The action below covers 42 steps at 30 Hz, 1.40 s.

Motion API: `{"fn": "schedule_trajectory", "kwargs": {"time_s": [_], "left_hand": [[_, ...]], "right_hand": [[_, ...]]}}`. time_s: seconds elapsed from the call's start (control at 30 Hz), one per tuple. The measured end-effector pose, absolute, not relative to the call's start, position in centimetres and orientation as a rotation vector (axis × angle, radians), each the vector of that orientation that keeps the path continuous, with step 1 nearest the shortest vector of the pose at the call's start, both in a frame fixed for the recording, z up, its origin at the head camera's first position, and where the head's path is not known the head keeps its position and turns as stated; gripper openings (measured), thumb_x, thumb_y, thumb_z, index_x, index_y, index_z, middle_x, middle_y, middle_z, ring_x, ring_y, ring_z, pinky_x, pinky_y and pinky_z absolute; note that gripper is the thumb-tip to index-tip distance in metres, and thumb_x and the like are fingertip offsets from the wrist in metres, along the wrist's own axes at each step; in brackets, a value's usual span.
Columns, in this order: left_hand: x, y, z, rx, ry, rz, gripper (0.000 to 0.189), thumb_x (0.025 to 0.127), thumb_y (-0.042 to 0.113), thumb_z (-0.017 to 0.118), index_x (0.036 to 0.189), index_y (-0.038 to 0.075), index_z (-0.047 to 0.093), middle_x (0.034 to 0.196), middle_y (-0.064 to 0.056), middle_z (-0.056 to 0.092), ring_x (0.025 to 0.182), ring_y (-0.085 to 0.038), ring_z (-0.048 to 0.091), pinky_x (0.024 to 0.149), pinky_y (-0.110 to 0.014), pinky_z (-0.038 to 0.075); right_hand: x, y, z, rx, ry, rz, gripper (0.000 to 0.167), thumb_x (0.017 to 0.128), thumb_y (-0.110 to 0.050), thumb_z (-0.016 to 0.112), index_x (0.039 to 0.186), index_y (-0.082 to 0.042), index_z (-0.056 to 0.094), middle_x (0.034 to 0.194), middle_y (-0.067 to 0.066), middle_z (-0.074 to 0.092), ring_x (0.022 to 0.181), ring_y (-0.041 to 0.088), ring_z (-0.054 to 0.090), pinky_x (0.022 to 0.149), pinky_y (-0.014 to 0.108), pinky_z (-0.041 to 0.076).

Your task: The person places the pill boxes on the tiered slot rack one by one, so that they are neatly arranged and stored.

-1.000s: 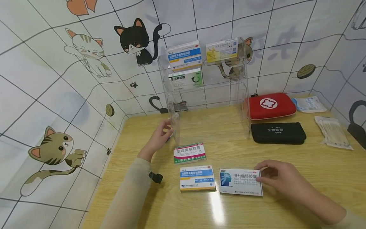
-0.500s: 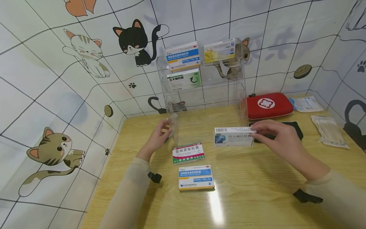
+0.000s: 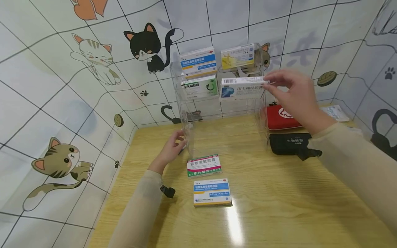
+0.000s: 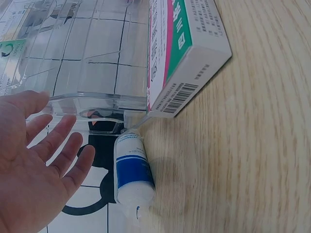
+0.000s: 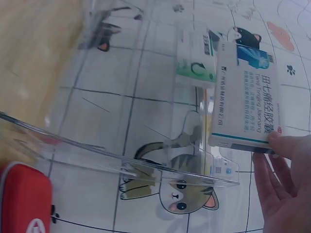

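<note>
The right hand (image 3: 293,94) is pinching a box (image 3: 242,90), seemingly shelving it and next needing to seat it in the rack (image 4: 104,103); the left hand (image 3: 170,147) is curving loosely alongside.

Around us rise pale walls (image 3: 229,15), printed with dark lines in large tile-like squares and scattered with cartoons. On the left side we find a brown tabby (image 3: 62,156); towards the back, a white cat (image 3: 96,58) with a raised paw, a black cat (image 3: 144,44) with a curling tail, and an orange heart (image 3: 90,8) cut by the top of our view. Small paw prints (image 3: 144,93) and faint bluish blotches (image 3: 79,117) dot the print. Below, we have a yellowish wood-grain surface (image 3: 263,220), where light leaves a long white glare (image 3: 234,227).
</note>
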State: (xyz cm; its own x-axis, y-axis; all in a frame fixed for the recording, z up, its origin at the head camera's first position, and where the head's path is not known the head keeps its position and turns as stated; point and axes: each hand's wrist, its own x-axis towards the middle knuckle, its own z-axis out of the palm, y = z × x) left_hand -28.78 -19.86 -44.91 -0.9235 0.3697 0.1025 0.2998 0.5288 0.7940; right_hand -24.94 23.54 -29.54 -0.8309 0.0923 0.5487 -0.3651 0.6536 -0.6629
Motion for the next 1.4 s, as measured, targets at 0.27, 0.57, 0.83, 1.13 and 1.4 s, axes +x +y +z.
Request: {"fn": "schedule_trajectory", "kwargs": {"time_s": [0.27,0.57,0.83,1.13,1.4], "left_hand": [[-29.0,-19.9,-44.7,0.579,2.671,1.365,0.047,0.108,0.019,0.055,0.15,0.001,0.041,0.148,-0.017,0.05,0.129,-0.037,0.051,0.103,-0.05,0.048],[-28.8,-19.8,-44.4,0.559,2.654,1.375,0.045,0.108,0.016,0.054,0.148,-0.002,0.042,0.146,-0.018,0.05,0.129,-0.04,0.05,0.104,-0.053,0.047],[-28.9,-19.8,-44.6,0.564,2.67,1.362,0.045,0.108,0.018,0.055,0.147,0.0,0.043,0.147,-0.018,0.051,0.128,-0.036,0.051,0.105,-0.052,0.048],[-29.1,-19.8,-44.8,0.545,2.664,1.376,0.046,0.107,0.017,0.056,0.148,0.0,0.044,0.148,-0.018,0.052,0.127,-0.034,0.051,0.104,-0.051,0.049],[-28.9,-19.6,-44.7,0.539,2.66,1.387,0.042,0.107,0.016,0.057,0.145,0.003,0.046,0.147,-0.017,0.052,0.127,-0.034,0.051,0.103,-0.051,0.05]], "right_hand": [[-30.0,23.0,-26.1,0.182,-2.224,1.052,0.031,0.099,-0.03,0.07,0.128,-0.02,0.073,0.131,-0.002,0.071,0.105,0.002,0.066,0.099,0.014,0.049],[-33.1,23.4,-27.1,0.172,-2.284,1.008,0.029,0.1,-0.026,0.068,0.128,-0.016,0.072,0.134,-0.002,0.067,0.111,0.013,0.067,0.101,0.02,0.052],[-33.1,23.1,-28.0,0.274,-2.418,0.891,0.03,0.101,-0.021,0.067,0.13,-0.016,0.072,0.139,-0.001,0.066,0.111,0.022,0.066,0.103,0.035,0.055],[-32.9,22.4,-27.8,0.281,-2.485,0.838,0.032,0.101,-0.011,0.066,0.133,-0.009,0.07,0.145,0.007,0.062,0.115,0.031,0.063,0.101,0.05,0.056],[-30.2,21.1,-28.7,0.282,-2.422,0.855,0.025,0.098,-0.006,0.069,0.122,-0.003,0.075,0.143,0.011,0.06,0.131,0.03,0.052,0.096,0.046,0.053]]}}
